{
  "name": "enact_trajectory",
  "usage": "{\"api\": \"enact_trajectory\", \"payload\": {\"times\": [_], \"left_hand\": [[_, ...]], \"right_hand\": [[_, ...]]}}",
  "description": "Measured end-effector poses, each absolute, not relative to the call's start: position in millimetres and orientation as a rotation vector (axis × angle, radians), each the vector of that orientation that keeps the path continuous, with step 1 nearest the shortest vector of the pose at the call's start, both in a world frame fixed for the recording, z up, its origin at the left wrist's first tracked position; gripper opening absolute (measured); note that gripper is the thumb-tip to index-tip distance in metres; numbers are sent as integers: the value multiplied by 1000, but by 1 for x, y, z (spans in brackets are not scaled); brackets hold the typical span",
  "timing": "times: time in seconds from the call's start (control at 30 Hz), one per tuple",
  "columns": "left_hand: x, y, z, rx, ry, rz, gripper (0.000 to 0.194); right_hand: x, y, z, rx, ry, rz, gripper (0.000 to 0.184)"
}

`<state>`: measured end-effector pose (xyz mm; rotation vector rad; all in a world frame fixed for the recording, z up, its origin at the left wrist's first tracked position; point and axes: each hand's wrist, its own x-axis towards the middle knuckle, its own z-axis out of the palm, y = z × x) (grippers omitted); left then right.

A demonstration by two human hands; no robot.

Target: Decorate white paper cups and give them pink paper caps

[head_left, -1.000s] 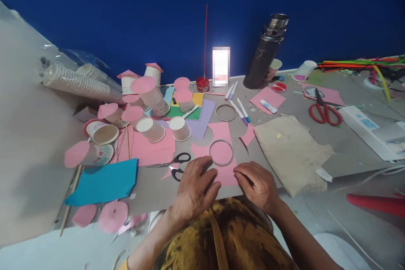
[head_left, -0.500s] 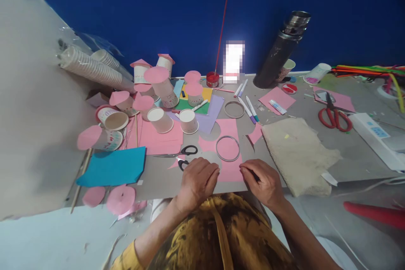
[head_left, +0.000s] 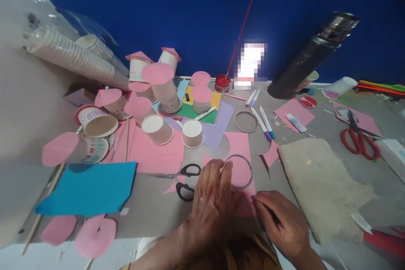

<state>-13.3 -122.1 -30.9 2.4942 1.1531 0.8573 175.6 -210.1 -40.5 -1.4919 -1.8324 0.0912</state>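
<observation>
My left hand (head_left: 210, 196) reaches over the pink paper (head_left: 238, 140), its fingers stretched out at the left edge of a thin grey ring (head_left: 252, 173). The ring lies flat on that paper, which has curved cut-outs along its left side. My right hand (head_left: 283, 221) is closed in a pinch at the paper's lower right edge. Black-handled scissors (head_left: 190, 170) lie just left of my left hand, blades pointing left. A second grey ring (head_left: 246, 122) rests on the table farther back. A pink paper scrap (head_left: 270, 156) lies beyond my right hand.
Paper cups (head_left: 193, 133), several with pink paper tops, crowd the left and middle. Blue paper (head_left: 91, 187) lies front left. Markers (head_left: 267, 123), a beige cloth (head_left: 325, 185), red-handled scissors (head_left: 360, 141) and a tall dark cylinder (head_left: 303, 65) are on the right.
My left hand has moved forward to the ring's left edge, its fingers straightening. My right hand stays by the paper's right edge. The camera view has come closer to the table.
</observation>
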Motion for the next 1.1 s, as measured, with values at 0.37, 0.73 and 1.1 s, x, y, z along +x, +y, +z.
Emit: {"api": "enact_trajectory", "payload": {"times": [0.37,0.73,1.1], "left_hand": [[-11,-119,-35,2502,1214,810,68],[-10,-115,-23,2556,1216,647,18],[-10,-115,-25,2554,1246,687,25]], "right_hand": [[182,-214,-41,-1559,-1852,1,23],[185,-214,-38,-1627,-1962,-82,17],[185,-212,-36,-1598,-1978,-78,18]]}}
